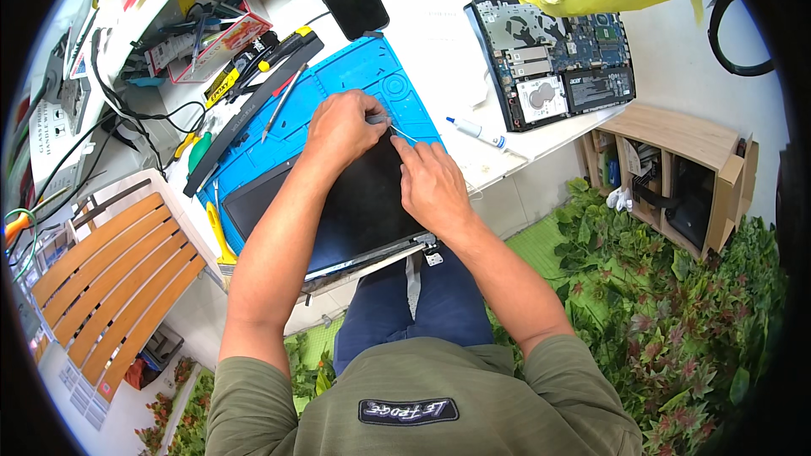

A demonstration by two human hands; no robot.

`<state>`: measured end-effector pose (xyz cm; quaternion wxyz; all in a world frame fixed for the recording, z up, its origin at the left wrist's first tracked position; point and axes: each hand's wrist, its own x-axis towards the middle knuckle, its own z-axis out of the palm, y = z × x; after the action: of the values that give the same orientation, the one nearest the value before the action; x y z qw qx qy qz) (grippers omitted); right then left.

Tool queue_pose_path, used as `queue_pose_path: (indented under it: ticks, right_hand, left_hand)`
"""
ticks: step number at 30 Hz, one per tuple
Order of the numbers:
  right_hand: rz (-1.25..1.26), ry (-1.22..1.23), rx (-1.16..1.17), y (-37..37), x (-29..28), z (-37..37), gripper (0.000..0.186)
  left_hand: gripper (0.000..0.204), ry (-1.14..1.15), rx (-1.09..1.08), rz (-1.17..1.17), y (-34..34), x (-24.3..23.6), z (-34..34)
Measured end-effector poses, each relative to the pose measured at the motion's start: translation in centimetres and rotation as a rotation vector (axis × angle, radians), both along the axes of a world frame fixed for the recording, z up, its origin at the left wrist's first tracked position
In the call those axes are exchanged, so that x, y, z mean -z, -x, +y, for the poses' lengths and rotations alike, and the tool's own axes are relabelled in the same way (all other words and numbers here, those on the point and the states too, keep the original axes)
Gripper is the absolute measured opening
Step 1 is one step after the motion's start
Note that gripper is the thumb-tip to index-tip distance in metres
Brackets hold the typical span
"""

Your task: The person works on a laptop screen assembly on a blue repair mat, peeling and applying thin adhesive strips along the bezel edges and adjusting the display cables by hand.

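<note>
Your left hand [342,127] has its fingers closed on a small grey piece [377,119] at the far edge of the black, glossy rectangular screen panel [363,198]; your right hand [432,186] curls beside a thin, pale strand-like thing [403,132], though I cannot tell whether you grip it; the panel lies partly on the blue, grooved work mat [351,76], at the table's near side; pressing hard on that far edge could crack the glass or scratch its face, since both hands work right against it; the silver metal hinge [433,258] juts out above your lap, so a shift of your legs might catch it and drag the panel; the white tube with a blue cap [477,133] lies near your right hand and could roll if knocked.
</note>
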<state>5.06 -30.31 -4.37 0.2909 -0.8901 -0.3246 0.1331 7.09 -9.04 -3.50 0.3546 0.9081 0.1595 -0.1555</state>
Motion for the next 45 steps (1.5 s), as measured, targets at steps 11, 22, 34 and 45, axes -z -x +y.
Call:
queue_pose_path:
  ticks: [11, 22, 34, 45]
  right_hand:
    - [0.022, -0.003, 0.009, -0.2, 0.1, -0.2, 0.051]
    - [-0.012, 0.045, -0.014, -0.4, -0.5, -0.1, 0.048]
    - [-0.128, 0.023, -0.113, -1.0, -1.0, 0.6, 0.041]
    - [-0.151, 0.042, -0.182, -1.5, -0.8, 0.6, 0.043]
  left_hand:
    - [0.020, -0.010, 0.037, -0.072, 0.6, 0.3, 0.2]
    - [0.021, -0.012, 0.018, -0.063, 0.6, 0.1, 0.1]
    - [0.023, -0.059, -0.017, 0.108, -1.2, -0.5, -0.5]
    - [0.028, 0.021, 0.046, 0.034, -0.3, -0.8, 0.5]
